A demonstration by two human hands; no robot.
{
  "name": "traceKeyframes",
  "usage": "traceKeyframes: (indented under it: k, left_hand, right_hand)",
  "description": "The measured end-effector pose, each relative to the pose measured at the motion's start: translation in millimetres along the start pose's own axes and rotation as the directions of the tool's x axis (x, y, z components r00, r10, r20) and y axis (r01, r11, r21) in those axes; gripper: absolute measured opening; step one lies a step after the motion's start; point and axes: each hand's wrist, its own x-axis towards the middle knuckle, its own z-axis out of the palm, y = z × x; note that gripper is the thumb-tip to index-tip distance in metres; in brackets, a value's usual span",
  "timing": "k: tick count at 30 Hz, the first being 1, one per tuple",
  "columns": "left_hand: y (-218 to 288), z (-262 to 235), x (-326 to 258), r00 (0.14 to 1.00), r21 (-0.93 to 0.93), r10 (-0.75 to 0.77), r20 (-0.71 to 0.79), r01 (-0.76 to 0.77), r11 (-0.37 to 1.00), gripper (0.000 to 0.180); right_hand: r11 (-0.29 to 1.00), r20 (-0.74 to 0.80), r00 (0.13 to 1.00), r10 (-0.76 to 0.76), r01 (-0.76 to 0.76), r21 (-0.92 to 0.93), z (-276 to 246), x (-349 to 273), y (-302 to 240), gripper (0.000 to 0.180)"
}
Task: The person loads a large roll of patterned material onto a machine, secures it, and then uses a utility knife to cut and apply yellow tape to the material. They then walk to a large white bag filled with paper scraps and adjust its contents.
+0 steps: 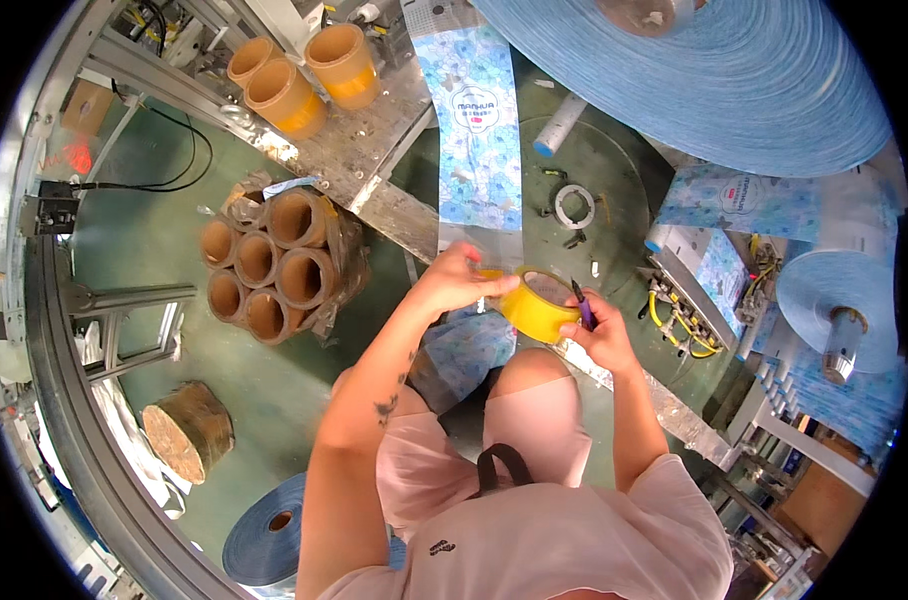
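A roll of yellow tape [536, 312] is in front of my knees, held in my right hand [602, 333]. The same hand has a small purple-handled tool [583, 304] with a dark pointed tip between its fingers. My left hand [455, 283] is at the roll's left side, thumb and fingers closing on the tape's loose end. Just beyond it hangs a blue flower-printed film strip [481, 150], its lower part plain and greyish. More blue printed film [466, 352] lies below my hands, between my knees.
A huge blue film roll [734, 80] fills the upper right; a smaller one [824, 295] sits below it. Cardboard cores [344, 75] stand on a metal ledge [384, 140]. Several wrapped tubes [274, 265] are on the floor at left. A metal beam [664, 410] crosses near my knees.
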Motion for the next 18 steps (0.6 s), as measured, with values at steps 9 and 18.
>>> traceKeyframes:
  k: [9, 18]
  left_hand:
    - [-43, 18, -47, 0.784, -0.652, -0.295, -0.545, -0.176, 0.737, 0.048]
    - [-4, 41, -58, 0.817, -0.492, 0.293, -0.496, -0.543, 0.68, 0.031]
  right_hand:
    - [0.928, 0.005, 1.0, 0.0, -0.002, 0.372, 42, 20, 7, 0.029]
    - [0.958, -0.107, 0.957, -0.271, 0.279, 0.066, 53, 26, -34, 0.036]
